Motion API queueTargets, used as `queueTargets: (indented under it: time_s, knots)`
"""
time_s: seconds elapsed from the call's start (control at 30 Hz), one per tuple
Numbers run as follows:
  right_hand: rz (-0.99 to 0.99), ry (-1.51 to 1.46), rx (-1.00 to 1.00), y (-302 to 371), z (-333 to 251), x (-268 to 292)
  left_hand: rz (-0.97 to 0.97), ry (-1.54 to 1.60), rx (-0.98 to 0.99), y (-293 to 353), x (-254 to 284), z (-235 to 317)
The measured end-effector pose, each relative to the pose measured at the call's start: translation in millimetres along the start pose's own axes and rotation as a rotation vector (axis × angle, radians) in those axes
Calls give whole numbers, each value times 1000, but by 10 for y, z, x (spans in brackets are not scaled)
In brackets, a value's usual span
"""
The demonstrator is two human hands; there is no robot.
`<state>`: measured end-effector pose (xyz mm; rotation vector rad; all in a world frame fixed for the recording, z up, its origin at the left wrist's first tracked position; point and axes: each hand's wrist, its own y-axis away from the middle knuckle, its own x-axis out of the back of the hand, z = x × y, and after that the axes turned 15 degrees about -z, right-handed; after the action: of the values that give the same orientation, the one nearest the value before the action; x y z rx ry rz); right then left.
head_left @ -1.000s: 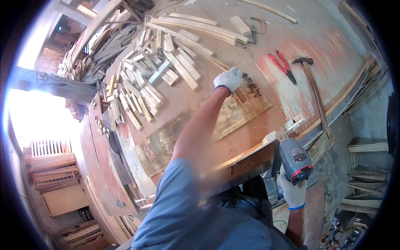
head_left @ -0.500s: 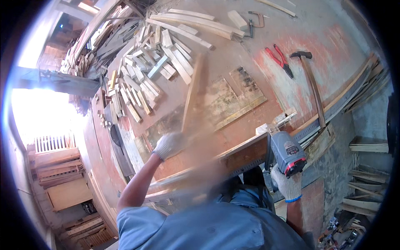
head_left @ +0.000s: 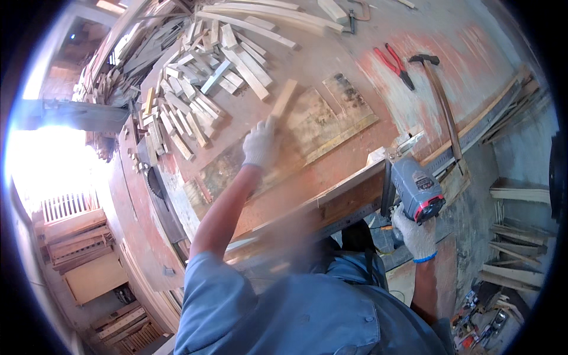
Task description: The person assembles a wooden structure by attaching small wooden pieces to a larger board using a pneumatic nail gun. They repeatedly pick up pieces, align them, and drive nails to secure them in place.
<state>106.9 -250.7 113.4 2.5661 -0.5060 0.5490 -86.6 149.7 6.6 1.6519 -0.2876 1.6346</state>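
My left hand (head_left: 260, 145), in a white knitted glove, is closed around a short wooden strip (head_left: 285, 98) above the workbench. The strip's far end points up and away, and motion blurs the area by the hand. Gloved too, my right hand (head_left: 416, 235) grips a grey nail gun (head_left: 418, 187) with red trim. The gun's nose sits at a long wooden board (head_left: 349, 188) along the bench's near edge. Beyond my left hand lies a stained, notched wooden panel (head_left: 313, 121).
Cut wood blocks (head_left: 192, 97) lie heaped at the far left. Red-handled pliers (head_left: 395, 66) and a wooden-handled hammer (head_left: 442, 109) rest on the right. A toothed saw blade (head_left: 154, 184) stands up at the left. A clamp (head_left: 354, 18) is at the back.
My left hand has moved forward and slightly right with the wooden strip. My right hand and the nail gun have shifted slightly up and right in view. The view itself has moved a little.
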Motion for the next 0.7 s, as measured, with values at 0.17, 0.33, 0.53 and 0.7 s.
queueTargets:
  time_s: [0.17, 0.33, 0.53, 0.7]
  knots:
    - [15, -401, -211, -36, -333, -46, -23, 416, -87, -298, -9, -105]
    - [111, -331, -187, 29, -226, -130, -423, 792, -459, 400, 564, 154]
    - [192, -546, -191, -40, -313, -320, -763, 888, -387, 1338, 764, 411]
    - [197, -556, -195, -45, -353, -407, -638, 770, -394, 1476, 743, 564]
